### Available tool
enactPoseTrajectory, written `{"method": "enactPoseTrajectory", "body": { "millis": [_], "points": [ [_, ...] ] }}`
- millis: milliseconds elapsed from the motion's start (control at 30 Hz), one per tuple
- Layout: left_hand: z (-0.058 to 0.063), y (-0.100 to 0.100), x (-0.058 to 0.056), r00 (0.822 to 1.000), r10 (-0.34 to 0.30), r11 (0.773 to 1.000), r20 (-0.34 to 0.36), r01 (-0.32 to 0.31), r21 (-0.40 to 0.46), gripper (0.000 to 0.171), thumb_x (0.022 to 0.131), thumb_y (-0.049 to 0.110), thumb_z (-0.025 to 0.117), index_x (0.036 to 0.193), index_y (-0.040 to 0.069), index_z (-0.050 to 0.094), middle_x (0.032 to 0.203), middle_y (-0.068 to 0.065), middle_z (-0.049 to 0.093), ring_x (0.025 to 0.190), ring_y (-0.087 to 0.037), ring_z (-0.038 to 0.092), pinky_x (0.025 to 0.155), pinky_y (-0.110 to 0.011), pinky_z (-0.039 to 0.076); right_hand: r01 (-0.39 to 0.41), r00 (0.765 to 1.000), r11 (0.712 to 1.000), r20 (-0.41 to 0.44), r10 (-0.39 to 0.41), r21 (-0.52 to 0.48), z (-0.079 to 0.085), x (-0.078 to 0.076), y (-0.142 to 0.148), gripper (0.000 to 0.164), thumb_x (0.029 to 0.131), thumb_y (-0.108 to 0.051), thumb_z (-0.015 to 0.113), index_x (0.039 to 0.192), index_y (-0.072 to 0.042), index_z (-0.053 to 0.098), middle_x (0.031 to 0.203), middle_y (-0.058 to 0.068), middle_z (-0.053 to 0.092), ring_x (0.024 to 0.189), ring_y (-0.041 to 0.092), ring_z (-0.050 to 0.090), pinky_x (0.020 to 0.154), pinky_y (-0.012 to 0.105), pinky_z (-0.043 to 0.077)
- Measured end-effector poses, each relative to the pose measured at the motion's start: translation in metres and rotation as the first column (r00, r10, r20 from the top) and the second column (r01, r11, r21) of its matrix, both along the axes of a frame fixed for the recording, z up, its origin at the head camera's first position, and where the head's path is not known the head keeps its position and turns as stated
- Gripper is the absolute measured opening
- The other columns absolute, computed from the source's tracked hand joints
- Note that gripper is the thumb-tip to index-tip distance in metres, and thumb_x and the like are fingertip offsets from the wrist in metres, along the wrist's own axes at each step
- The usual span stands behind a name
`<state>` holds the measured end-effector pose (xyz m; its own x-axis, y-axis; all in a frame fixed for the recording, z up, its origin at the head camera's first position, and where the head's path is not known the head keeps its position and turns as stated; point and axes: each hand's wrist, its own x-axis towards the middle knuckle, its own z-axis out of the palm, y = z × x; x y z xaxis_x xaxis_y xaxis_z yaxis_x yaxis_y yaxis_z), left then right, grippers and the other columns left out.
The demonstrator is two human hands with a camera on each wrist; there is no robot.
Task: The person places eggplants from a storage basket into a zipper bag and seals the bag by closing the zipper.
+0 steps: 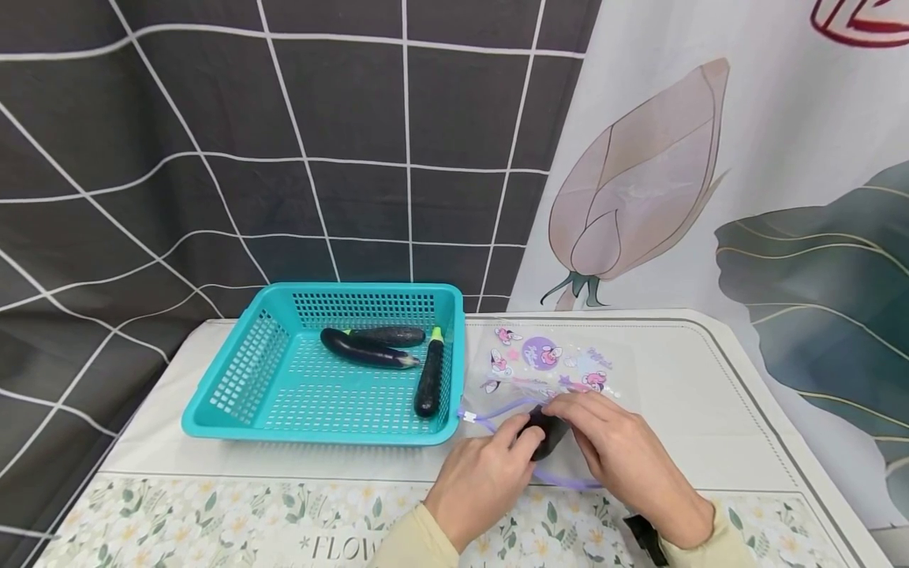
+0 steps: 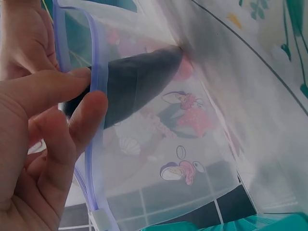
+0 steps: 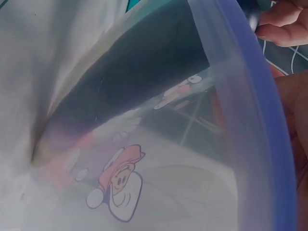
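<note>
My left hand pinches the end of a dark eggplant between thumb and fingers. Most of the eggplant lies inside a translucent zip bag printed with cartoon figures and trimmed in purple; its held end sticks out at the mouth. My right hand is at the bag's mouth, its fingertips at the purple rim close beside the eggplant. What its fingers grip is partly hidden, but the rim runs under them. In the right wrist view the eggplant's far tip rests against the bag's inside corner. A white slider sits on the rim.
A turquoise basket stands left of the bag, holding a glossy curved eggplant and two straighter dark ones with green stem ends. The table cover is white with a floral front band. Hanging cloths back the table.
</note>
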<state>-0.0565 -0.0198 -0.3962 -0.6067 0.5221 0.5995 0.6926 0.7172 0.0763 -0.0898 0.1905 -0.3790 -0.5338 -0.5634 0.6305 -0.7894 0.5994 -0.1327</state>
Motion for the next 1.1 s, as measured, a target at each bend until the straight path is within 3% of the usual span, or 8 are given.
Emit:
{"method": "enactPoseTrajectory", "body": {
  "millis": [300, 633, 867, 1100],
  "points": [
    [0.001, 0.005, 0.002, 0.995, 0.081, 0.997, 0.058, -0.08, -0.017, 0.033, 0.081, 0.024, 0.084, 0.105, 0.011, 0.065, 0.103, -0.004, 0.07, 0.051, -0.011, 0.063, 0.046, -0.021, 0.05, 0.011, 1.0, 1.0, 0.027, -0.012, 0.022, 0.001, 0.001, 0.0, 0.049, 0.11, -0.029, 0.024, 0.111, -0.013, 0.07, 0.111, -0.002, 0.068, 0.106, 0.022, 0.066, 0.092, 0.028, 0.05],
    [-0.001, 0.009, 0.003, 0.974, 0.214, 0.975, 0.071, -0.209, -0.073, 0.035, 0.078, 0.032, 0.086, 0.102, 0.015, 0.067, 0.096, 0.001, 0.073, 0.048, -0.013, 0.061, 0.04, -0.023, 0.043, 0.005, 1.0, 1.0, 0.002, -0.005, 0.011, 0.002, 0.001, -0.002, 0.047, 0.11, -0.027, 0.025, 0.112, -0.013, 0.07, 0.112, -0.001, 0.069, 0.103, 0.021, 0.066, 0.088, 0.033, 0.053],
    [-0.004, 0.011, 0.003, 0.962, 0.241, 0.969, 0.132, -0.231, -0.085, 0.032, 0.079, 0.033, 0.085, 0.101, 0.015, 0.069, 0.08, -0.001, 0.071, 0.051, -0.016, 0.064, 0.043, -0.027, 0.047, 0.0, 1.0, 1.0, 0.022, 0.0, 0.01, 0.002, 0.002, -0.002, 0.047, 0.11, -0.028, 0.025, 0.112, -0.014, 0.07, 0.111, -0.003, 0.068, 0.104, 0.019, 0.066, 0.09, 0.03, 0.05],
    [-0.004, 0.011, 0.003, 0.955, 0.249, 0.966, 0.162, -0.233, -0.112, 0.032, 0.079, 0.03, 0.086, 0.103, 0.015, 0.072, 0.081, -0.001, 0.072, 0.053, -0.017, 0.065, 0.043, -0.028, 0.047, -0.003, 1.0, 1.0, 0.007, 0.003, 0.005, 0.001, 0.001, -0.003, 0.046, 0.109, -0.027, 0.025, 0.112, -0.015, 0.07, 0.111, -0.003, 0.068, 0.101, 0.018, 0.066, 0.083, 0.035, 0.054]
  ]
}}
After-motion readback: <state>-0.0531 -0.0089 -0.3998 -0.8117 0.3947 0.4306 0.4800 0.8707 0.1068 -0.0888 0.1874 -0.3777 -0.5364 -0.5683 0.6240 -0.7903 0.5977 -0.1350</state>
